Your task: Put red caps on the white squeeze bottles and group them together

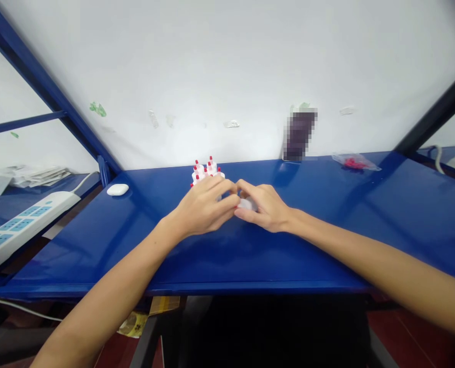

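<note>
My right hand [269, 208] is closed around a small white bottle [246, 204], which lies tilted with its tip pointing left. At that tip the fingers of my left hand [208, 207] are pinched together, and a speck of red cap shows between them. Most of the cap is hidden by the fingers. Just behind my left hand stands a cluster of several white squeeze bottles [199, 169] with red pointed caps, partly covered by that hand.
A clear plastic bag with red caps [355, 162] lies at the back right of the blue table [327, 245]. A pixelated dark upright object [299, 135] leans on the wall. At left are a white earbud case [117, 189] and a power strip [24, 225].
</note>
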{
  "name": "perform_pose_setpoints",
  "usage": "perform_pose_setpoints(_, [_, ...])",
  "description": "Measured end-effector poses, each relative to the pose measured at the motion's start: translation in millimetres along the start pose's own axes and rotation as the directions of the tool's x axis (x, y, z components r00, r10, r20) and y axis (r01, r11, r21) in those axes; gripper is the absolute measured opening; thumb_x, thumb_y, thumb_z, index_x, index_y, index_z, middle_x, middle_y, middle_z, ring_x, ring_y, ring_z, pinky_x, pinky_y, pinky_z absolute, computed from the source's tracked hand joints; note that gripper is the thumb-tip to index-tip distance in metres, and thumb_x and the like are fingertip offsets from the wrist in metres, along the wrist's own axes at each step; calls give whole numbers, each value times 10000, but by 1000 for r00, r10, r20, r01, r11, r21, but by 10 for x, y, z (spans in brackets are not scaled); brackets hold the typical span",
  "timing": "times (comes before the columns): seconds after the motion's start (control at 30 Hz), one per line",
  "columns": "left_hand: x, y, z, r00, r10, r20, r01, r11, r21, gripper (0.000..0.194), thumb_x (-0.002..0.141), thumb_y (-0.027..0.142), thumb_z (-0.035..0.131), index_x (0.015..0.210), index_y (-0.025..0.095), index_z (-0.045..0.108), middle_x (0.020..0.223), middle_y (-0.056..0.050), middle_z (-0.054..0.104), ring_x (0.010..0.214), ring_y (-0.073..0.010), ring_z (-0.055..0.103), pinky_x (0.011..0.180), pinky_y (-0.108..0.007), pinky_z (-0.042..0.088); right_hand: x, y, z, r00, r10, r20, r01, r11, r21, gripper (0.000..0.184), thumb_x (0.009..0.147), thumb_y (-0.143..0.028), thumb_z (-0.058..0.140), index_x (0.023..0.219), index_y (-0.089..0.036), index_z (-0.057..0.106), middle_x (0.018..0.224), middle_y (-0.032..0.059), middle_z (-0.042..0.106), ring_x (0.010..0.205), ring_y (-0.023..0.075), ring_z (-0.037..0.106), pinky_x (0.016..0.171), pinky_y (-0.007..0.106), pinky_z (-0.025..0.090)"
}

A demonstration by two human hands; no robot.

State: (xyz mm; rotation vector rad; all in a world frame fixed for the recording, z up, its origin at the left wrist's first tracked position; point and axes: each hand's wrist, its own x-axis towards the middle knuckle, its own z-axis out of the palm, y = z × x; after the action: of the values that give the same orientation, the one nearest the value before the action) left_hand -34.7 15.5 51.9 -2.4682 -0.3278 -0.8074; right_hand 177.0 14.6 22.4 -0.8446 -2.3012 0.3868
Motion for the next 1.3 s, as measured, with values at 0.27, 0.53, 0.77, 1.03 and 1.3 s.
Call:
perform_pose_setpoints(0.27, [-93,-228,-133,959,-134,250,157,985,-73,217,906,287,561,761,156,657,1081,-137,610,991,-265,496,895,-442,476,18,275,-50,975,206,-89,-218,963,-160,283,956,-425,449,892,-202,612,679,-4,666,603,156,580,641,271,339])
perform_pose_setpoints(0.53, [-130,-235,-75,931,-176,321,210,975,-74,206,868,331,612,799,149,679,1110,-147,596,1066,-297,496,946,-489,465,39,279,-87,968,248,-32,-248,934,-257,291,950,-403,443,919,-203,652,709,8,692,628,165,582,629,274,320])
perform_pose_setpoints(0.77, [-158,-247,-32,922,-162,352,216,969,-120,217,886,376,645,861,168,703,1076,-110,630,1050,-271,513,963,-454,451,47,283,-155,964,203,173,-134,930,-342,291,941,-466,495,864,-228,643,663,-12,683,580,151,533,606,264,290])
perform_pose_setpoints(1.03, [-149,-243,-105,868,-175,465,256,960,-116,159,866,292,656,784,188,743,1216,-102,623,1178,-315,478,982,-484,418,48,307,-158,955,226,195,-140,916,-376,293,941,-459,488,904,-226,662,667,-3,675,584,152,537,600,268,287])
perform_pose_setpoints(1.3, [-122,-224,-123,942,-128,312,198,959,-203,90,888,273,655,891,219,726,1112,-70,688,1147,-268,529,998,-465,426,58,349,-261,927,211,309,-82,920,-384,242,844,-357,586,1015,-233,702,736,6,690,587,148,554,591,275,314])
